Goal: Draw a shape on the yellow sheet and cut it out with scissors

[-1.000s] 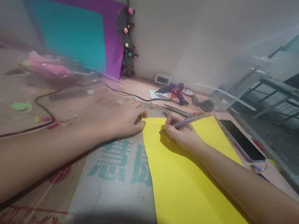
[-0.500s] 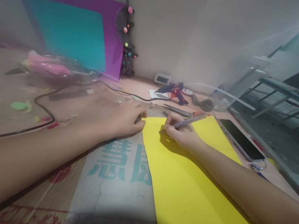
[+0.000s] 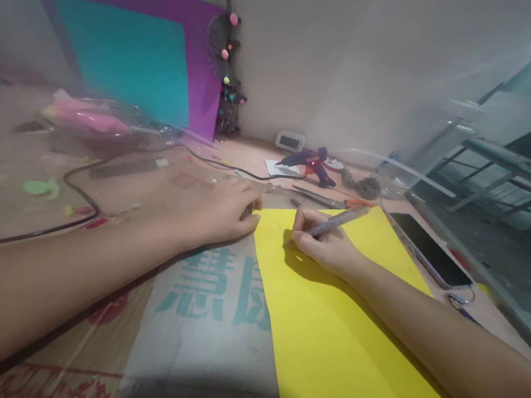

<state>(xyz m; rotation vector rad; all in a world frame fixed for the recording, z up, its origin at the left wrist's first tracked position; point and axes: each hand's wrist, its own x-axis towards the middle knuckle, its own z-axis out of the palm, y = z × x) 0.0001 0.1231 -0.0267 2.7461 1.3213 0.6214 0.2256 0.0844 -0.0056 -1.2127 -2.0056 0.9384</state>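
Note:
A yellow sheet [image 3: 337,349] lies flat over the printed cardboard in front of me. My right hand [image 3: 322,237] is closed around a pen [image 3: 339,220], its tip at the sheet near the upper left part, its back end pointing up and right. At the sheet's upper left edge rests my left hand [image 3: 230,214], fingers bent, thumb and fingertips by the paper's corner with a small gap between them. Whether it pinches the edge is too unclear to tell.
Beyond the sheet lie scissors [image 3: 318,197], a dark glue gun [image 3: 308,162] and a small white clock [image 3: 290,140]. A phone [image 3: 430,250] is at the right. A black cable [image 3: 69,179] curves across the left, near pink material in plastic [image 3: 88,116].
My right hand has shifted slightly toward me, with the pen tip a little lower on the yellow sheet. My left hand has stayed at the sheet's edge.

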